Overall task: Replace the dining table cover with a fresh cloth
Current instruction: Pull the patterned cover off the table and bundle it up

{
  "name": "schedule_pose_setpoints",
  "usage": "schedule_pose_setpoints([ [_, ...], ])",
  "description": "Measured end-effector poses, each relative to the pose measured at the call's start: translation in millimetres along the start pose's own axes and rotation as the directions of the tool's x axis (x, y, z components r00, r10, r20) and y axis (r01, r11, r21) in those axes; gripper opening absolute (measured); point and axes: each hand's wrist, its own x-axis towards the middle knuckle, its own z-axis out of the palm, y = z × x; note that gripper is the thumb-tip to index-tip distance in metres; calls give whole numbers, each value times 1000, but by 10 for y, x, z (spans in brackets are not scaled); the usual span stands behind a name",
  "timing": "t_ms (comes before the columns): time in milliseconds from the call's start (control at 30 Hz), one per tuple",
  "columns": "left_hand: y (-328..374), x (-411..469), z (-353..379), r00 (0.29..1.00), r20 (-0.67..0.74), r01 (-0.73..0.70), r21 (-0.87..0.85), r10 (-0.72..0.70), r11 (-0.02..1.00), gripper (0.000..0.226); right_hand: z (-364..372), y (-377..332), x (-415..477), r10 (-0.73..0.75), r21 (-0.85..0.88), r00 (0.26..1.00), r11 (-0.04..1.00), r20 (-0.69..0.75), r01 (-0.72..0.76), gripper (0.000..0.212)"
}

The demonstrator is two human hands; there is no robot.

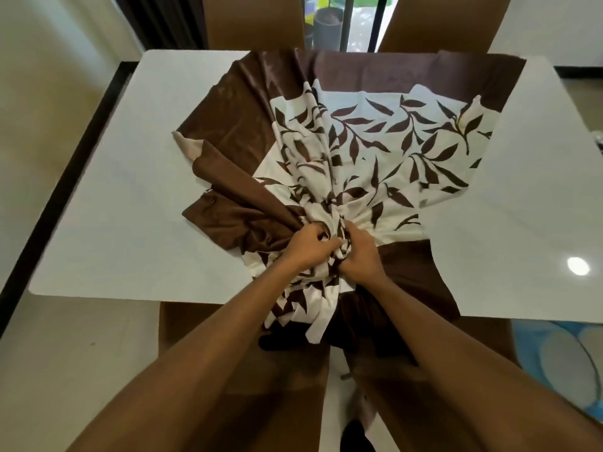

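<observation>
A brown and cream table cover [385, 141] with a dark leaf print lies bunched on the white dining table [124, 203]. Its folds fan out from the near edge toward the far side. My left hand [306, 247] and my right hand [357, 252] sit side by side at the near middle of the table, both gripping the gathered cloth. A bundle of the cloth hangs down over the near edge below my hands. The table's left and right parts are bare.
Two brown chair backs [254, 21] [447, 21] stand at the far side, with a glass door between them. Two brown chairs [208, 337] are tucked in at the near edge under my arms. A blue patterned mat [561, 363] lies on the floor at right.
</observation>
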Motion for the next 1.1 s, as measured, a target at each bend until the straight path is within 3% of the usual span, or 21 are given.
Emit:
schedule_pose_setpoints([
  [67,-85,-71,60,998,-68,-1,175,13,985,40,36,-32,-47,42,-23,999,999,-12,-42,54],
  [133,-147,-178,143,952,-279,8,423,122,906,53,37,-86,-21,18,-15,1000,1000,-3,-18,36],
  [167,-179,-228,174,927,-333,-18,423,174,906,55,25,-114,17,-22,-41,1000,999,2,22,24],
  [233,-254,-268,177,913,-341,-151,226,224,962,54,-47,-161,126,-110,-154,994,982,-3,108,5],
  [300,-275,-297,111,909,-308,-270,78,281,960,48,-149,-204,267,-185,-260,983,950,-9,176,5],
  [400,-181,-294,-67,850,-334,-405,79,407,911,38,-306,-425,556,-308,-392,949,883,-66,259,9],
  [500,36,-253,-242,748,-488,-472,84,449,878,37,-490,-898,934,-472,-459,855,821,-213,338,13],
  [600,311,-212,-393,636,-621,-521,91,457,849,44,-693,-1445,1306,-610,-527,680,765,-407,370,9],
  [667,374,-205,-431,616,-625,-520,136,480,843,49,-758,-1601,1371,-623,-525,606,770,-494,363,8],
  [700,335,-215,-407,635,-584,-517,166,506,840,48,-742,-1578,1305,-606,-506,605,786,-516,355,11],
  [767,79,-255,-314,751,-400,-481,214,525,850,41,-628,-1299,1018,-559,-468,681,815,-474,343,10],
  [833,-321,-346,-237,876,-184,-364,353,445,862,30,-436,-755,561,-509,-468,809,815,-294,342,11],
  [900,-693,-488,-257,870,-137,-361,476,473,802,25,-290,-217,59,-405,-466,914,808,5,360,27],
  [967,-875,-594,-407,832,-213,-385,442,512,810,25,-265,95,-285,-280,-451,939,825,200,342,42],
  [1033,-906,-543,-640,787,-368,-370,361,495,856,22,-348,99,-359,-234,-417,960,865,155,278,40],
  [1100,-838,-350,-873,742,-494,-335,311,453,889,20,-456,-57,-180,-216,-320,974,929,-69,184,44],
])
